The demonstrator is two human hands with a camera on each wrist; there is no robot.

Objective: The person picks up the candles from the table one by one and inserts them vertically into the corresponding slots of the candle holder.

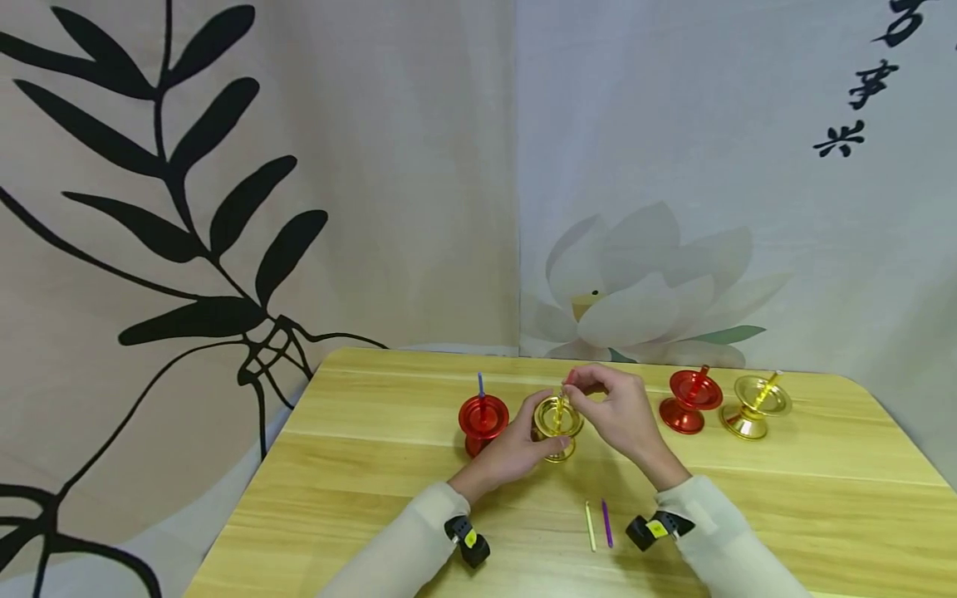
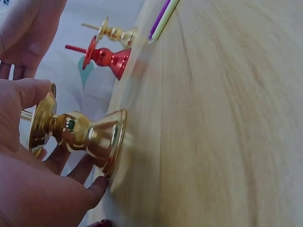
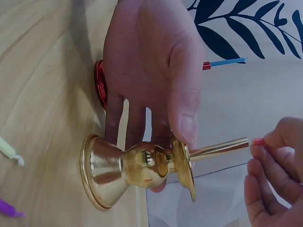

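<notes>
Left hand [image 1: 516, 453] wrapped round the stem of a gold candle holder [image 1: 557, 425], thumb over the dish rim and fingers behind, apparently to steady it upright on the wooden tabletop [image 1: 807, 515] just in front of the person, near the middle. Right hand [image 1: 616, 411] poised above the dish, fingertips pinching the red tip of a thin candle [image 3: 258, 141], most likely to line it up with the gold tube rising from the dish. Holder itself polished, mirror-bright metal: flared round foot, bulbous waist, shallow dish, narrow tube on top. Close behind the left hand, a red holder with a blue candle [image 1: 482, 419]. Further right, a red holder [image 1: 689, 399] and a second gold one [image 1: 757, 405], each with a candle leaning in it. Near the right wrist, a yellow candle [image 1: 591, 526] and a purple candle [image 1: 606, 522] lying loose, side by side.
</notes>
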